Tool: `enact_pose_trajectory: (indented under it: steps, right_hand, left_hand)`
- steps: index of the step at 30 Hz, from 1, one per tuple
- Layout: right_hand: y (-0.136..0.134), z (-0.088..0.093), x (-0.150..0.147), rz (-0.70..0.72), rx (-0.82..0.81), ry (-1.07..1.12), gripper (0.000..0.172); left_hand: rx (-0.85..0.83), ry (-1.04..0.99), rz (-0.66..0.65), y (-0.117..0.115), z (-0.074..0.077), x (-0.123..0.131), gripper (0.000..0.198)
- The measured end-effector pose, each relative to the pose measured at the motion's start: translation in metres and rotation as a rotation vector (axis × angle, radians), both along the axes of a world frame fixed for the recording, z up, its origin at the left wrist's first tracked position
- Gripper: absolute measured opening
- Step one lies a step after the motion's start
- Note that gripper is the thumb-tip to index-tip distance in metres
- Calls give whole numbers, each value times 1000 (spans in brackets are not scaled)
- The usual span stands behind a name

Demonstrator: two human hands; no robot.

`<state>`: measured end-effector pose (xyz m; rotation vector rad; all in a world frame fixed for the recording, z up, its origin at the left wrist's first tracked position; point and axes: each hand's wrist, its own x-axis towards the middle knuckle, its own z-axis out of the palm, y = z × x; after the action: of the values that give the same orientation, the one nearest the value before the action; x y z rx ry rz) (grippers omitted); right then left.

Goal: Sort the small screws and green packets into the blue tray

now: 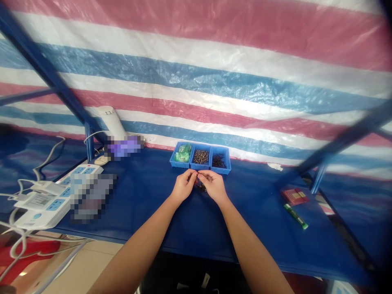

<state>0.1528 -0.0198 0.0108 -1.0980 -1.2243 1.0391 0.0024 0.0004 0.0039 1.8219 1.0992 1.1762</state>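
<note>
My left hand (184, 184) and my right hand (213, 184) meet at the fingertips, just in front of three joined blue bins. Both are closed in a pinch; whatever lies between the fingers is too small to make out. Below the fingertips, a few small dark pieces (201, 188) lie on the blue tabletop, partly covered by my right hand. Green packets fill the left bin (180, 164). Small brassy metal parts are heaped in the middle bin (200, 166), and dark, screw-like pieces lie in the right bin (221, 170).
A white power strip (58, 200) with plugs and cables lies at the left, beside a blurred-out object (94, 198). Behind it stands a white cylindrical device (112, 122). A red box (295, 196) and a green packet (295, 216) lie at the right. Blue frame bars (58, 85) slant at both sides.
</note>
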Motion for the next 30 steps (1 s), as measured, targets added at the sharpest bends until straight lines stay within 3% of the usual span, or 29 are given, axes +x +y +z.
enact_pose_trajectory:
  steps: [10, 19, 30]
  right_hand:
    - [3, 0, 4, -19, -3, 36, 28]
    - [0, 2, 1, 0, -6, 32, 28]
    - [3, -2, 1, -2, -4, 49, 27]
  left_hand:
    - [-22, -67, -33, -2, -1, 2, 24]
    - [-17, 3, 8, -3, 6, 0, 30]
    - [-13, -26, -10, 0, -1, 1, 23]
